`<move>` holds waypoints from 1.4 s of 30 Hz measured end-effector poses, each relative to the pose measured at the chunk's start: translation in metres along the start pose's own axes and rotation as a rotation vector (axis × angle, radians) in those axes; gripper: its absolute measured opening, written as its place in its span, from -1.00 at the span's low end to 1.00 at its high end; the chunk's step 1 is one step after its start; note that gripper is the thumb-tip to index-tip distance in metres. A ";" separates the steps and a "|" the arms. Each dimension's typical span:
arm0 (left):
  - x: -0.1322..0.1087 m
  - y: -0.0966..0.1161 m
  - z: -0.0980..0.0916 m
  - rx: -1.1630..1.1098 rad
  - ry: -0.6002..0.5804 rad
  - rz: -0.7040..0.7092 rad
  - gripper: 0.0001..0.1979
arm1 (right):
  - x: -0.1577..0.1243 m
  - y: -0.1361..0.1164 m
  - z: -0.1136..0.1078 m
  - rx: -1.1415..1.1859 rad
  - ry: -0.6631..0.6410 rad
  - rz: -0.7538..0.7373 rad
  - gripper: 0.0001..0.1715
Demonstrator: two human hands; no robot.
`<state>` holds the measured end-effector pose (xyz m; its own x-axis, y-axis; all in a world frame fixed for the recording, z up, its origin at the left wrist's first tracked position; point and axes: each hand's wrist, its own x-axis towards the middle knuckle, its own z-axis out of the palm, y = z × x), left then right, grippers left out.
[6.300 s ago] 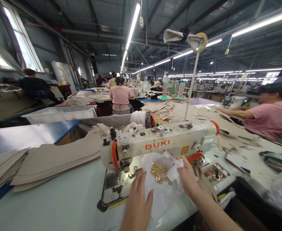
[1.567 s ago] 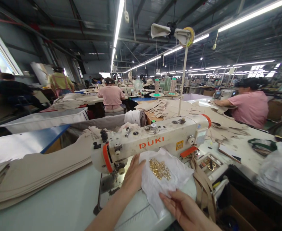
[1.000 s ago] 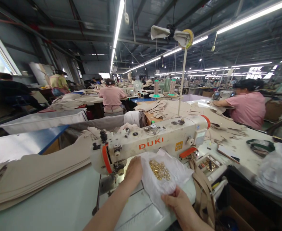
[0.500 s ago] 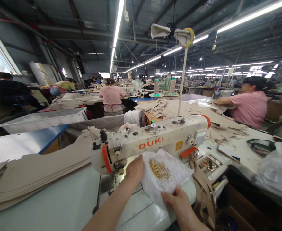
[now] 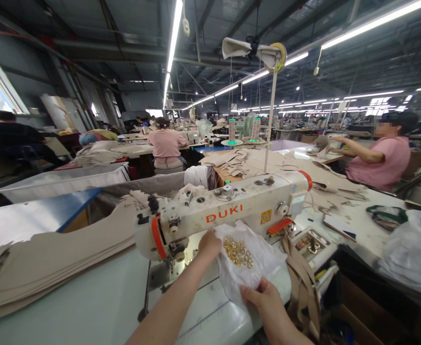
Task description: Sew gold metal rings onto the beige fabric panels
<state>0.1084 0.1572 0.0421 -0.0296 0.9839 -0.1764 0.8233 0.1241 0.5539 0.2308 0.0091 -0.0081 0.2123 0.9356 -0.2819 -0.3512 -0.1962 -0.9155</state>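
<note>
A thin white plastic bag (image 5: 268, 256) lies spread on the bed of the sewing machine (image 5: 246, 208), under its arm. On it rests a heap of small gold metal fittings (image 5: 237, 251); their exact kind is too small to make out. My left hand (image 5: 209, 245) is closed on the bag's left upper edge, near the needle end of the machine. With thumb and fingers pinched together, my right hand (image 5: 263, 294) holds the near edge of the bag.
Stacked beige cut panels (image 5: 66, 258) lie at left. Right of the machine are a small tray (image 5: 313, 242) of metal parts, hanging beige straps (image 5: 300, 282) and another white plastic bag (image 5: 415, 254). A person in pink (image 5: 381, 155) sits beyond the table at right.
My left hand has shifted slightly right, drawing its side of the bag inward. My right hand has stayed in place. The person at right has leaned back and lifted a beige piece.
</note>
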 end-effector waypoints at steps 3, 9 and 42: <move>0.004 -0.006 0.003 -0.137 -0.017 -0.060 -0.83 | -0.001 -0.003 -0.002 -0.023 -0.042 0.005 -0.64; 0.006 -0.012 0.008 -0.351 -0.034 -0.203 -0.75 | -0.003 0.003 -0.007 -0.084 -0.097 -0.062 -0.64; 0.021 -0.017 0.006 -0.162 0.002 -0.107 -0.81 | 0.043 -0.008 -0.011 -1.384 -0.153 -1.276 -0.73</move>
<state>0.0970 0.1753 0.0245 -0.1131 0.9641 -0.2402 0.7133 0.2471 0.6559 0.2527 0.0476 -0.0163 -0.3818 0.6906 0.6143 0.8285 0.5503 -0.1036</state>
